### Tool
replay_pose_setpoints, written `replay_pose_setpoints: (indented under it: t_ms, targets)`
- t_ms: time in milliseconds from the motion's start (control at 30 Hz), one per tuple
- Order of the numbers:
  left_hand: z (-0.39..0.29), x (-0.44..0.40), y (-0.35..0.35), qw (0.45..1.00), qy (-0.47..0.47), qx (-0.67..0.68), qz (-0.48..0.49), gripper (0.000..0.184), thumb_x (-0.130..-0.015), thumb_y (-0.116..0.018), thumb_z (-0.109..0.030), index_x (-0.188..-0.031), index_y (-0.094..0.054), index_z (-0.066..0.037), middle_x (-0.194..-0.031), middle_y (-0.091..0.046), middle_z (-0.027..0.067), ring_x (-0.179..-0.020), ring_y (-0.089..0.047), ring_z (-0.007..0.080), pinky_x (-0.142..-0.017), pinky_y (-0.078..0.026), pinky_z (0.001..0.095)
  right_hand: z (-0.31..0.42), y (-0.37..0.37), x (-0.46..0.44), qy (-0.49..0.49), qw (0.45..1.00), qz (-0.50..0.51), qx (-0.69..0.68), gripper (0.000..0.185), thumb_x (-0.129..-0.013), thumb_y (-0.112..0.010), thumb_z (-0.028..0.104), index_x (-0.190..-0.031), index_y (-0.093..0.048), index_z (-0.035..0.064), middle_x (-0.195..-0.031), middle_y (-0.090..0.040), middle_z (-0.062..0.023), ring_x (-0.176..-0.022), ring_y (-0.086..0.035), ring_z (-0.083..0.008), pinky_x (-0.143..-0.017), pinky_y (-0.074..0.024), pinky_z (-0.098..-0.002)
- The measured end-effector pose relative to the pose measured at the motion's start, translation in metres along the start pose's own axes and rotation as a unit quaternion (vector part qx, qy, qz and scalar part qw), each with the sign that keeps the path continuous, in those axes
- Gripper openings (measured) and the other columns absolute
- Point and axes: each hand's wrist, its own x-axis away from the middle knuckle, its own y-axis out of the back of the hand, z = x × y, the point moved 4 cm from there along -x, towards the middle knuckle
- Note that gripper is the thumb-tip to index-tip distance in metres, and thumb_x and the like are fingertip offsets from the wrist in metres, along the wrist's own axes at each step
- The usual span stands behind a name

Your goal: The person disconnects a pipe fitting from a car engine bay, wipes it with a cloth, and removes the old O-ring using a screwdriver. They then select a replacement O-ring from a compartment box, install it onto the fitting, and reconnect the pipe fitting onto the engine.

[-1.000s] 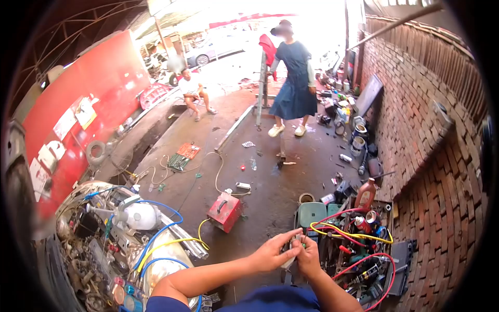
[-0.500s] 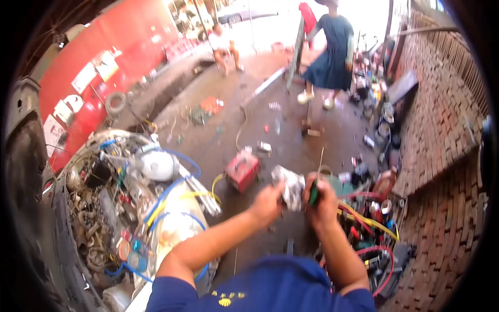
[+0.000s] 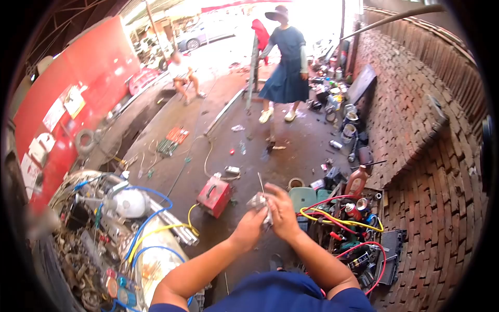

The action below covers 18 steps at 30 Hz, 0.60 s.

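My left hand is closed round a crumpled, greyish-white metallic-looking part, held up in front of my body. Against its right side is my right hand, with bent fingers. A thin shaft points up between the hands, and its lower end is hidden by the right fingers. Beyond the hands, a red box with a black handle stands on the floor.
Left lies an open engine bay with blue and yellow hoses. At right, a green case, hoses and tools sit beside a brick wall. One person stands by a metal frame; another person sits farther back.
The hands have come together and lie lower and further left than half a second ago. The green handle seen then in my right hand is now hidden. The view has shifted.
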Motion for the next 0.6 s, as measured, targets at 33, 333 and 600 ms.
replay_pose_setpoints:
  t_ms: [33,333,600]
  targets:
    - [-0.006,0.001,-0.007,0.997,0.011,0.072,-0.027,0.041,-0.117,-0.049,-0.028,-0.153,-0.05,-0.008,-0.144,-0.061,0.007,-0.136,-0.057,0.0195,-0.118,-0.044,0.0406,-0.013,-0.004,0.004,-0.026,0.997,0.038,-0.054,0.045,-0.114,-0.047,0.029,-0.143,-0.068,0.0021,-0.154,-0.058,-0.0221,-0.146,-0.05,-0.0373,-0.125,-0.034,-0.0436]
    - [-0.034,-0.017,-0.002,0.987,-0.057,-0.039,-0.142,0.026,-0.109,-0.067,-0.03,-0.117,-0.071,-0.006,-0.099,-0.071,0.002,-0.088,-0.063,0.0088,-0.077,-0.054,0.0303,-0.036,-0.017,0.053,-0.182,0.904,0.055,-0.383,0.078,-0.117,-0.044,0.044,-0.172,-0.017,-0.0037,-0.176,-0.028,-0.0229,-0.163,-0.028,-0.0323,-0.132,-0.0211,-0.0413]
    - [-0.012,-0.026,0.002,0.871,-0.262,-0.37,-0.19,0.038,-0.114,-0.054,-0.03,-0.132,-0.065,0.002,-0.143,-0.062,0.0186,-0.132,-0.057,0.0321,-0.115,-0.042,0.043,-0.032,-0.022,0.051,-0.26,0.857,0.065,-0.44,0.067,-0.116,-0.049,0.042,-0.167,-0.033,0.0017,-0.163,-0.045,-0.0156,-0.15,-0.043,-0.0238,-0.125,-0.0306,-0.0362]
